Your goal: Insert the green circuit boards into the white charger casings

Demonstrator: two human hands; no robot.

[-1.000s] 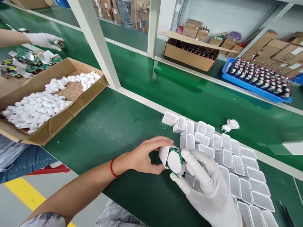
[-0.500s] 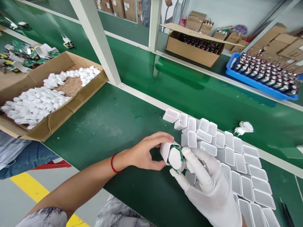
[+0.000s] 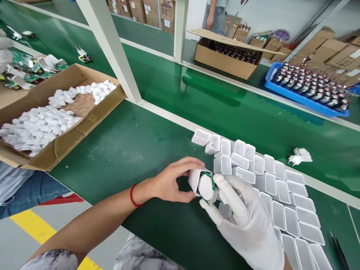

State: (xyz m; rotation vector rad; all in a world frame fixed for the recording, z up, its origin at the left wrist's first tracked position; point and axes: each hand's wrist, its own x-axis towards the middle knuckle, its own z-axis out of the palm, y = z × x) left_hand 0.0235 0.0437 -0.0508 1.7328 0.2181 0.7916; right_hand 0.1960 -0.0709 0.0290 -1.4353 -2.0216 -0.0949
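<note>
My bare left hand, with a red string bracelet at the wrist, is closed around a white plastic housing, thumb below and fingers above. My right hand, in a white glove, pinches a green circuit board that sits partly inside the housing's open end. A white rounded pad covers the board's near face. Just right of both hands stand several rows of open white housings, some hidden behind the glove.
A cardboard tray of white pads lies at left, near loose circuit boards. Tweezers rest at lower right. A white plug adapter lies on the green belt. Beyond are a blue tray, an open carton and a post.
The view has shifted slightly. The white plug adapter has moved right along the belt. A gloved hand shows at the far left edge. My hands keep the same hold on housing and board.
</note>
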